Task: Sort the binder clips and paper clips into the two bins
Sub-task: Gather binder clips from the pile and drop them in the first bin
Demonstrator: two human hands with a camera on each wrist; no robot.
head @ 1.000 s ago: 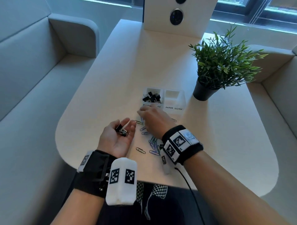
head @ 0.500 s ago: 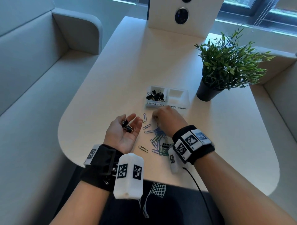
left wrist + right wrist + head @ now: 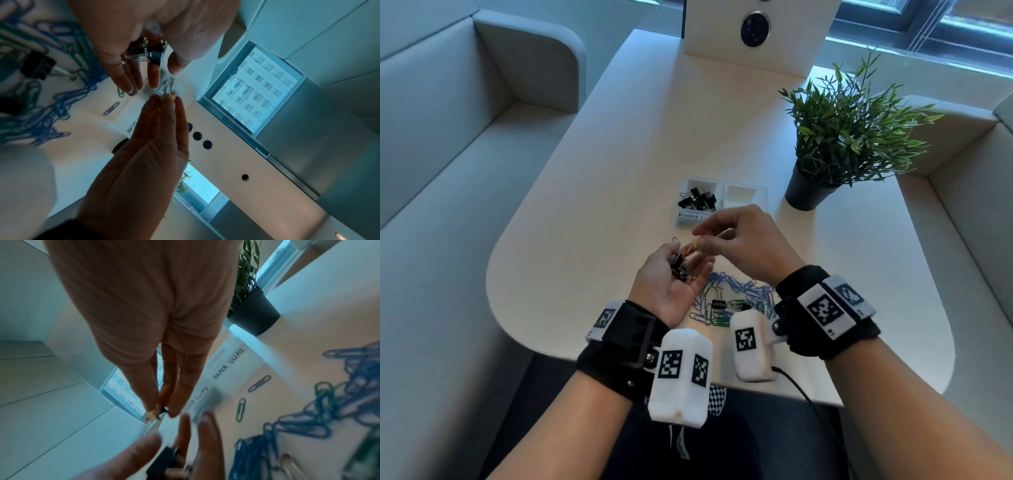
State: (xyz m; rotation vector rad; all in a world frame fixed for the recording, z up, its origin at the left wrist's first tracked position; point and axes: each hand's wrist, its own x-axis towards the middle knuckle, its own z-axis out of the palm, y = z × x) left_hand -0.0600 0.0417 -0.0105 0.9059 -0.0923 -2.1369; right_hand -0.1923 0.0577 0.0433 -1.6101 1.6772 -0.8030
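My left hand [image 3: 692, 274] lies palm up above the table's near edge, fingers relaxed, cradling a few black binder clips [image 3: 678, 265] in the palm. My right hand [image 3: 699, 241] hovers just above the left fingertips and pinches a small binder clip [image 3: 170, 89] by its wire handles. The bin labelled for binder clips [image 3: 690, 216] holds several black clips. To its right, the paper clip bin [image 3: 744, 195] looks empty. A pile of blue and green paper clips [image 3: 736, 294] lies under my right wrist, with one black binder clip [image 3: 719, 304] in it.
A potted plant [image 3: 842, 137] stands right of the bins. A white box with a round dark port [image 3: 755, 27] sits at the table's far end. Grey sofas flank the table. A lone paper clip [image 3: 674, 239] lies left of my hands.
My right hand has lifted off the paper clip pile and come over the left palm with a binder clip pinched in its fingertips. The left hand stayed palm up.
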